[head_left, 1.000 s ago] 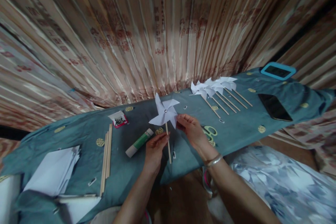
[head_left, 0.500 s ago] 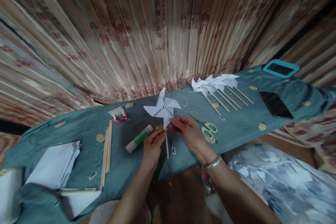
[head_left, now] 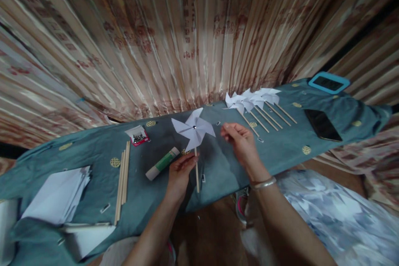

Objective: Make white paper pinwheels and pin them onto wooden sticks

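In my left hand point(head_left: 181, 171) is a white paper pinwheel point(head_left: 195, 129), its wooden stick pinched upright between thumb and fingers just below the paper blades. A shiny pin head sits at the middle of the blades. My right hand point(head_left: 240, 141) is to the right of the pinwheel, apart from it, with its fingers curled together and nothing showing in them. A green and pale glue stick point(head_left: 162, 163) lies left of my left hand. Beyond my right hand, several finished white pinwheels point(head_left: 253, 99) lie in a row on the cloth.
A red box of pins point(head_left: 139, 136) is at the back left. Several wooden sticks point(head_left: 122, 181) lie near a stack of white paper point(head_left: 56, 197). A black phone point(head_left: 323, 124) and a blue-framed device point(head_left: 329, 82) are at right. A striped curtain point(head_left: 187, 41) hangs behind the cloth-covered table.
My right hand has let go of the pinwheel's blade and moved right. The blades have turned. My left hand keeps its hold on the stick. The scissors are now hidden behind my right hand.
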A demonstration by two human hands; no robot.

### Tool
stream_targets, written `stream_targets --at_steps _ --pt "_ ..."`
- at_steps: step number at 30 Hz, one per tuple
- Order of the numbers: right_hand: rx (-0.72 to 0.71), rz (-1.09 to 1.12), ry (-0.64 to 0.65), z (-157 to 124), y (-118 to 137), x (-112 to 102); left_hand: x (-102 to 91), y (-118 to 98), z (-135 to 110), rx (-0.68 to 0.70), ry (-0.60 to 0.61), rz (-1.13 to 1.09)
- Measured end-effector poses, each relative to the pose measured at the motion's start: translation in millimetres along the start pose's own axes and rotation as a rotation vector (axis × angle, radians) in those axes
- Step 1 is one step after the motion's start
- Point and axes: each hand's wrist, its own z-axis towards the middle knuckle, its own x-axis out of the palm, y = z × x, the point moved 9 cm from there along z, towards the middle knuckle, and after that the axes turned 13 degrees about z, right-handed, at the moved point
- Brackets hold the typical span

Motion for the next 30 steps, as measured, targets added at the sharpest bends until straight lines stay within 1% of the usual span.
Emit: stream_targets --at_steps 2,4,6,9,12,14,21,27,30 --pt "-0.004 0.038 -0.092 5.6 -1.2 -12.7 1.9 1.8 -1.8 -0.009 0.011 0.008" --pt "0.013 0.068 -0.119 8.0 -6.3 -15.6 4.2 3.7 -3.8 -0.019 0.028 0.019" --pt "0.066 0.098 -0.099 8.5 -14.5 -11.5 7.1 5.6 -5.9 -0.03 0.051 0.043" --pt "0.157 0.159 -0.026 7.3 -25.0 0.4 11.8 7.2 -9.1 -0.04 0.091 0.098" --pt "0.2 0.189 0.049 6.0 -27.9 11.1 14.6 6.9 -10.8 -0.042 0.112 0.128" --pt "0.227 0.2 0.072 5.2 -29.3 14.6 15.2 6.4 -11.1 -0.044 0.114 0.135" --pt "0.256 0.242 0.045 3.3 -31.3 14.7 13.6 3.7 -11.6 -0.042 0.107 0.13" --pt "0.292 0.242 0.035 1.9 -35.7 14.0 10.7 1.4 -10.2 -0.051 0.068 0.106" --pt "0.285 0.229 0.06 3.0 -38.3 14.1 10.1 2.4 -8.4 -0.061 0.058 0.091"
